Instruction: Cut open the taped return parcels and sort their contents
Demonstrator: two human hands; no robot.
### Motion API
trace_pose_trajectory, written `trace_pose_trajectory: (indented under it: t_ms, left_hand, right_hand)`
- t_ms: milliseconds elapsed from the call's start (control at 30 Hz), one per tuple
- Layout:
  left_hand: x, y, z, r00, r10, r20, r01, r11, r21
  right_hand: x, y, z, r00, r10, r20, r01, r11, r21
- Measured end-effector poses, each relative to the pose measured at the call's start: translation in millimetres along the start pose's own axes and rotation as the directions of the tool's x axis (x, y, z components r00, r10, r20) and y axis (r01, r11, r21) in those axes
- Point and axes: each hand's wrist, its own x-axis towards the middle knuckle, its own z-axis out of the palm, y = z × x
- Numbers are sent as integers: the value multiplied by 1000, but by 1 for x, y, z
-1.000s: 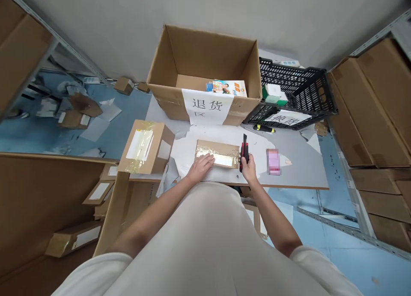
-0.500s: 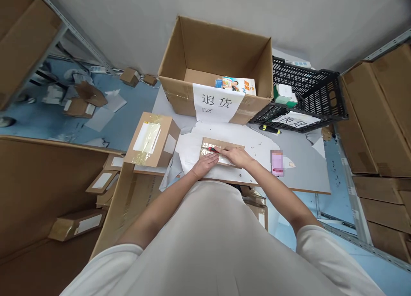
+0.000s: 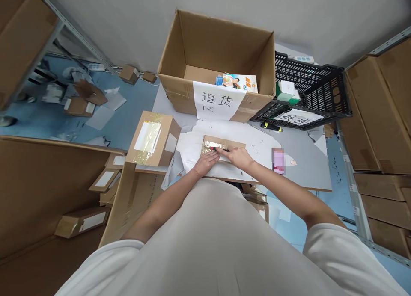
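Observation:
A small, flat cardboard box [image 3: 222,142] with shiny tape lies on the white paper near the table's front edge. My left hand [image 3: 205,164] rests flat on its near left part, fingers stretched out. My right hand [image 3: 240,157] is closed around a utility knife [image 3: 213,149], red and black, with the forefinger pointing along it. The knife is over the taped left part of the box, just beyond my left fingertips. Its blade is too small to make out. Both hands partly cover the box.
A taped carton [image 3: 153,137] stands on the left. Behind are a large open carton [image 3: 180,93] with product packs and a black crate [image 3: 334,97]. A yellow-black cutter [image 3: 271,127] and a pink phone-like item [image 3: 278,161] lie to the right. Stacked boxes [image 3: 362,116] flank the table.
The knife and my right hand have shifted slightly at the left part of the box. My left hand stays on the box. The whole view has tilted a little.

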Motion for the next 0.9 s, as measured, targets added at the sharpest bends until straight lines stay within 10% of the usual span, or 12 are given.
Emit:
trace_pose_trajectory:
  t_ms: [467, 633, 733, 900]
  left_hand:
    - [2, 1, -2, 997, 79, 20, -81, 970, 228]
    - [5, 9, -9, 999, 11, 43, -22, 970, 244]
    - [12, 19, -21, 994, -36, 101, 9, 966, 260]
    - [45, 34, -48, 970, -162, 180, 74, 907, 415]
  right_hand:
    - [-105, 82, 28, 968, 191, 163, -175, 979, -103]
    - [-150, 91, 64, 931, 364, 9, -360, 916, 175]
    - [-148, 76, 89, 820, 559, -121, -361, 670, 649]
    - [-105, 35, 126, 757, 644, 106, -114, -29, 993]
